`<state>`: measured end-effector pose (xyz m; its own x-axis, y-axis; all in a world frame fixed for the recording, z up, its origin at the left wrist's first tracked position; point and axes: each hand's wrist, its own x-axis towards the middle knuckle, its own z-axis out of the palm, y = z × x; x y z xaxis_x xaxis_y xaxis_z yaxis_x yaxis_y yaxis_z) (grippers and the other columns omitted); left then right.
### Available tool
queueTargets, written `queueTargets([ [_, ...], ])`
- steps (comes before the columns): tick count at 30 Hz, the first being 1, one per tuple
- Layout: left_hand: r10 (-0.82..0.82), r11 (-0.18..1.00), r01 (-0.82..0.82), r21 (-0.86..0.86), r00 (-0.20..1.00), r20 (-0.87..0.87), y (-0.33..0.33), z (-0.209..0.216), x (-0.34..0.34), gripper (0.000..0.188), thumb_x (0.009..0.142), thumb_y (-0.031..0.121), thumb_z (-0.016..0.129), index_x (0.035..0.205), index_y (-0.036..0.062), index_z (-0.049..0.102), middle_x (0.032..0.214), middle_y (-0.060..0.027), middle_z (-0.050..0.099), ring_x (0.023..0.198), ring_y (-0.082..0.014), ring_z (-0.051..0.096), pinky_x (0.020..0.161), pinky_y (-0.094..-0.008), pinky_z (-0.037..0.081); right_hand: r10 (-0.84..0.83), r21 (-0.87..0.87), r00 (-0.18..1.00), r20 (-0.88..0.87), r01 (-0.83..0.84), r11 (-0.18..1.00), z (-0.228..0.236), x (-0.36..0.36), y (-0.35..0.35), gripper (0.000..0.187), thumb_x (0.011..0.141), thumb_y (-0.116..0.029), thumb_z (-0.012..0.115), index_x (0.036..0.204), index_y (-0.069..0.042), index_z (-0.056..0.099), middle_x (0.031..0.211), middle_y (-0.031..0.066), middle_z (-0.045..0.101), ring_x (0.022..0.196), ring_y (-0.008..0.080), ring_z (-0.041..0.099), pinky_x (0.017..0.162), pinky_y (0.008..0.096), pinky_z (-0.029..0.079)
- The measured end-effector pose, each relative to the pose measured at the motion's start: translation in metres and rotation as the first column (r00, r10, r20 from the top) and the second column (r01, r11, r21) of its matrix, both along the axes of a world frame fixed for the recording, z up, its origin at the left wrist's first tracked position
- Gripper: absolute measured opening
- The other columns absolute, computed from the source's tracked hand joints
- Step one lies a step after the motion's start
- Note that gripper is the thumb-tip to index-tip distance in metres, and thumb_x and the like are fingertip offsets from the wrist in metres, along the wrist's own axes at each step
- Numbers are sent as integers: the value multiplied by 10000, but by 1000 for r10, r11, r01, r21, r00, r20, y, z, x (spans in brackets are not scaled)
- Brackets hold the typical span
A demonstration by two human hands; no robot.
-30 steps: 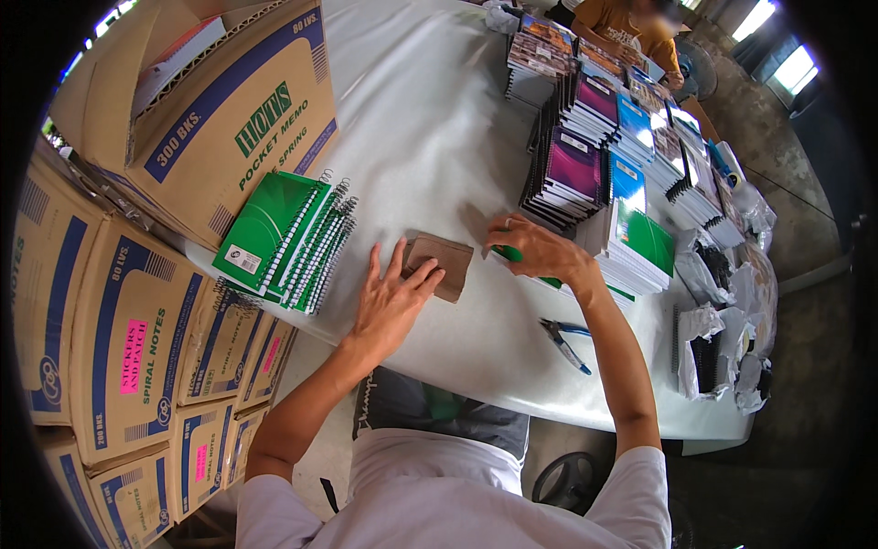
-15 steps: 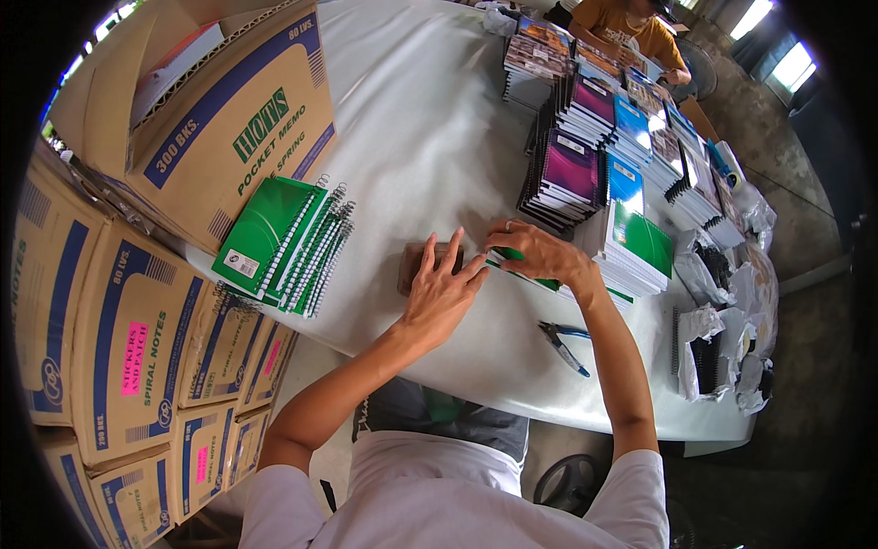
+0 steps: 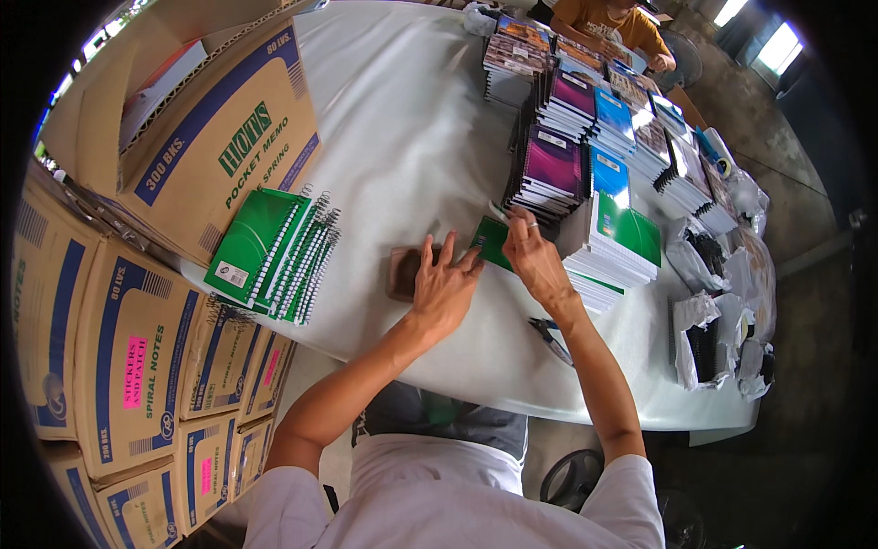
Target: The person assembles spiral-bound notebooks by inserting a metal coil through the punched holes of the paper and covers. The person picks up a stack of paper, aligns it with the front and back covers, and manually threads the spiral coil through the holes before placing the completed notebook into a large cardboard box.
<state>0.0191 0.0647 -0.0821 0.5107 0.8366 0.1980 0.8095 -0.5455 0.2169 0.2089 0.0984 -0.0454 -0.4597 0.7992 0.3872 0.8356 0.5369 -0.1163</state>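
A small green notebook point(image 3: 491, 240) lies on the white-covered table point(image 3: 402, 137) between my hands. My left hand point(image 3: 444, 288) is open, fingers spread, with its fingertips at the notebook's near left edge. Beside it sits a brown block point(image 3: 401, 274), partly covered by the hand. My right hand point(image 3: 535, 261) is closed in a pinch over the notebook's right side. A thin pale piece shows at its fingertips, too small to name. To the left lies a stack of green spiral notebooks point(image 3: 251, 247) with loose metal coils along one side.
Dark-handled pliers point(image 3: 553, 343) lie by my right forearm. Uncoiled green-covered pads point(image 3: 594, 247) and purple spiral notebooks point(image 3: 549, 165) stand stacked at right. An open carton point(image 3: 219, 156) and more boxes point(image 3: 133, 348) fill the left. Another person point(image 3: 613, 27) sits across the table.
My right hand has lifted and turned, uncovering more of the green notebook. My left hand stays spread beside it. The view has shifted slightly.
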Motion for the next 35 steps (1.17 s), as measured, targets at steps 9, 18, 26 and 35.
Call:
queueTargets([
  [9,502,566,532,-630,384,775,-3,29,-28,594,1029,417,536,1522,122,386,1425,-52,522,1284,-129,508,1040,-315,442,226,338,956,-186,-154,928,8,-12,-88,292,794,73,671,1046,101,527,1364,271,521,1153,409,621,874,427,594],
  [18,424,453,733,-507,323,846,-40,30,-43,540,997,155,599,1494,45,417,1384,-68,575,1260,-154,535,1055,-331,428,-120,-1,763,-635,155,988,6,-1,-152,506,848,-207,765,1223,25,517,1238,195,558,1255,370,513,1143,467,341],
  [26,132,730,535,-424,499,856,-64,3,-43,818,923,-31,598,1591,100,145,1524,-136,457,1393,-211,434,1132,-327,317,-415,-439,144,-898,-351,827,-36,-10,-164,288,945,-36,647,1170,-23,469,1121,79,568,1092,166,521,988,296,387],
  [35,-125,991,93,93,894,431,-91,62,-28,870,955,219,649,1595,131,65,1599,-205,287,1463,-470,250,1173,-614,200,-332,-485,443,-833,-294,824,-40,-10,-161,218,946,82,520,1077,-58,416,1129,109,566,1059,208,526,974,290,382],
])
